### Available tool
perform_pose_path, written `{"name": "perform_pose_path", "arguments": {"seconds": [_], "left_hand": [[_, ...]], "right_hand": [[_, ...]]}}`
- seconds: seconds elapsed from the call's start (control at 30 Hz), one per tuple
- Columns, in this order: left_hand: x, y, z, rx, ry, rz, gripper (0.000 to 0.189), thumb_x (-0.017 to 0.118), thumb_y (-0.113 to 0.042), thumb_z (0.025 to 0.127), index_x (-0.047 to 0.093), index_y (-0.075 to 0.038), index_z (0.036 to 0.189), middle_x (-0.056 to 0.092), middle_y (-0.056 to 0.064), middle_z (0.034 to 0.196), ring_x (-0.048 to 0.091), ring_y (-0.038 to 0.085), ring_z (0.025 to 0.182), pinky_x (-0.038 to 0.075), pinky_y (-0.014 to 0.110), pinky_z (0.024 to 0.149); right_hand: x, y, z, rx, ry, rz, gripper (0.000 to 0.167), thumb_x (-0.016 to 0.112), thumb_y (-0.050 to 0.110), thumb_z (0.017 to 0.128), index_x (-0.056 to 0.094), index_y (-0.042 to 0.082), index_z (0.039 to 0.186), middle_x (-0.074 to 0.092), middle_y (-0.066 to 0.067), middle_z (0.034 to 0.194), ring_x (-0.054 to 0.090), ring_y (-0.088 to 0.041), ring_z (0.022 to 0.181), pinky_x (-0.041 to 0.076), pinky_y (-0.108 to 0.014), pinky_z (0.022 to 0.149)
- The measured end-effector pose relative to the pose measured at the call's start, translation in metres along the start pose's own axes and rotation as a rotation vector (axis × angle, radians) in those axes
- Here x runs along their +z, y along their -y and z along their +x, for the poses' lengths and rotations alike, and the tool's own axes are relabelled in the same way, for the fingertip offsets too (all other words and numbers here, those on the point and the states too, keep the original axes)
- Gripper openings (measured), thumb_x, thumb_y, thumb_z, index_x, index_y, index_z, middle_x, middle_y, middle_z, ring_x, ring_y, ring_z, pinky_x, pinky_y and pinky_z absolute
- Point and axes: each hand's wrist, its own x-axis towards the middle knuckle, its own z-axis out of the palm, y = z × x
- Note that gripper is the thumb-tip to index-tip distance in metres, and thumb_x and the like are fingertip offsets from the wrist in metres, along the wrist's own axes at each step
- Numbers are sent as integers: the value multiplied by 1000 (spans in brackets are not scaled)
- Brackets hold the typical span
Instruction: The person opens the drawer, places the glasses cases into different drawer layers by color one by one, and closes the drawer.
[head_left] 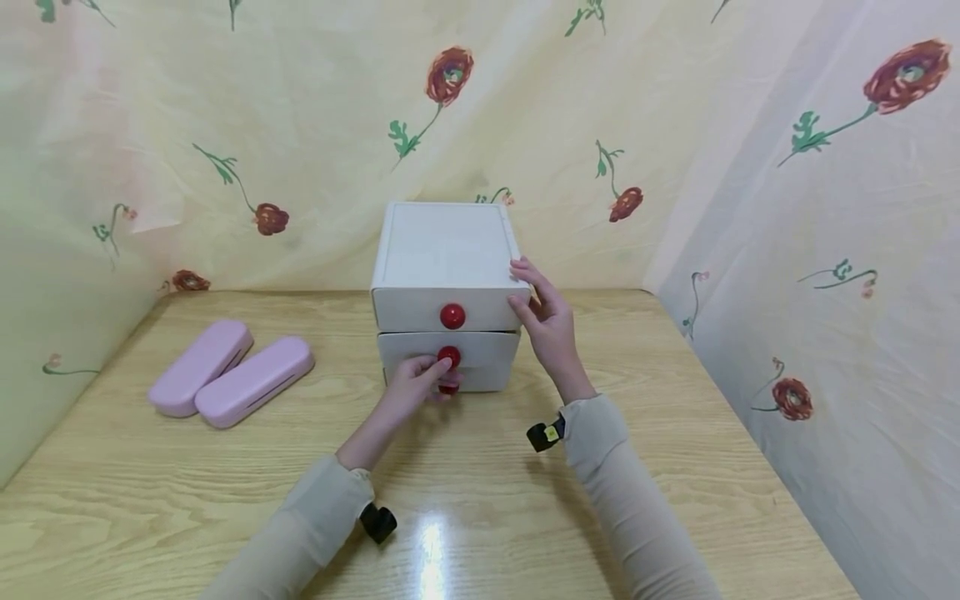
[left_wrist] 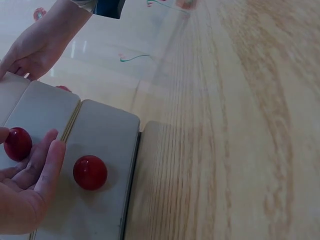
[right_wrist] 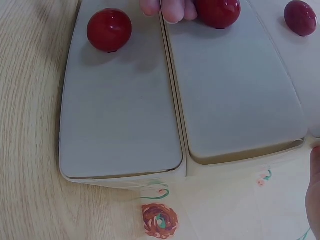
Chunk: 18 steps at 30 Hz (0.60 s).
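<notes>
A white cabinet with three drawers [head_left: 450,250] stands on the wooden table, each drawer front bearing a round red knob. My left hand [head_left: 416,385] pinches the middle drawer's knob [head_left: 449,357] between thumb and fingers. In the left wrist view, its extended fingers [left_wrist: 50,160] lie below that knob, beside the bottom knob [left_wrist: 90,172]. My right hand [head_left: 551,325] rests against the cabinet's upper right edge, thumb near the top drawer's front corner. A narrow gap shows behind the edge of the middle drawer front [right_wrist: 240,90] in the right wrist view.
Two pink oblong cases [head_left: 201,368] lie side by side, touching, on the table left of the cabinet. Flower-printed cloth [head_left: 330,125] hangs behind and along both sides of the wooden table [head_left: 675,467].
</notes>
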Motion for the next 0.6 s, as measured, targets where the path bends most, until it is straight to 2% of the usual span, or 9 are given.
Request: {"name": "perform_pose_path", "arguments": {"seconds": [0.17,0.37,0.6], "left_hand": [[-1,0,2,-20,-2,-4,37,46,-20,103,59,12,116,67,29,113,68,31,104,59,41,85],[0,0,2,1,0,-18,39,47,-21,103,58,12,120,64,30,119,64,37,112,59,34,83],[1,-1,3,-20,-14,-26,40,49,-23,103,58,11,120,63,29,122,61,38,116,58,38,87]], "right_hand": [[1,0,0,-7,-1,-5,37,59,7,95,55,0,132,49,-9,146,33,-10,144,34,-43,116],[1,0,-1,-15,-7,-19,37,60,8,95,56,2,132,50,-8,146,33,-8,144,35,-43,116],[2,0,-1,-22,-16,-5,38,61,8,94,56,1,131,51,-8,145,34,-7,144,36,-44,115]]}}
